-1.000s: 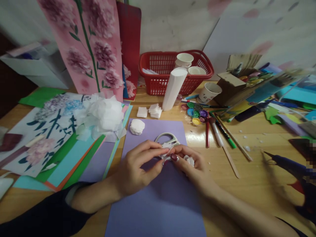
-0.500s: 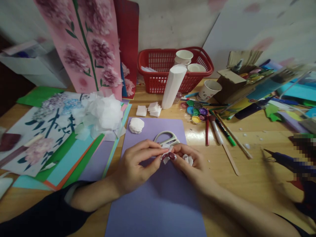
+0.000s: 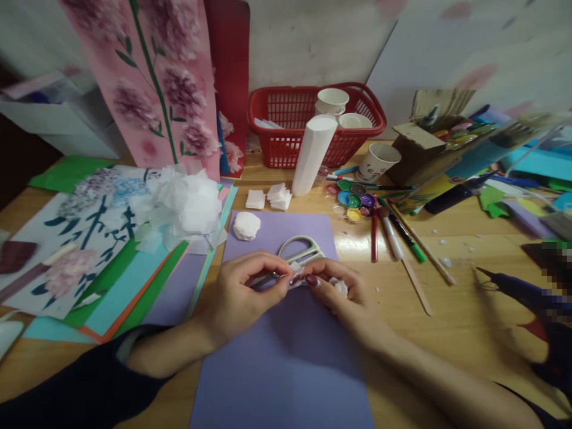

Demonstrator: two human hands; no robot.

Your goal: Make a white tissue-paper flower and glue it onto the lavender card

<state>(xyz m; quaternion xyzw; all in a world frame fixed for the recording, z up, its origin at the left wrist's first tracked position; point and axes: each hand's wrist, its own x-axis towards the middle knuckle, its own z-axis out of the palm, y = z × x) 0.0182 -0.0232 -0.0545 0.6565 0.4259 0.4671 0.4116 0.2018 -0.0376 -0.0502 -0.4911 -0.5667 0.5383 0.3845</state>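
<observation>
Over a sheet of purple paper (image 3: 286, 369), my left hand (image 3: 248, 292) and my right hand (image 3: 342, 295) meet with their fingertips pinched on a small piece of white tissue paper (image 3: 297, 268). A crumpled white tissue bit (image 3: 338, 287) is also tucked in the curled fingers of my right hand. Just behind the hands lie scissors (image 3: 300, 245), their blades partly hidden by my left hand. A round white crumpled ball (image 3: 246, 226) rests on the purple sheet's far left corner. Beyond it are two small stacks of white tissue squares (image 3: 279, 196).
A white paper roll (image 3: 314, 156) stands before a red basket (image 3: 281, 146) of paper cups. Paint pots (image 3: 354, 201), brushes and pens lie to the right, with a glue gun (image 3: 513, 289) at the far right. Loose white tissue (image 3: 192, 202) and coloured papers cover the left.
My left fingers have curled in more, and both hands' fingertips have come closer together on the tissue piece. The tissue shows less below the fingers. The view has shifted very slightly.
</observation>
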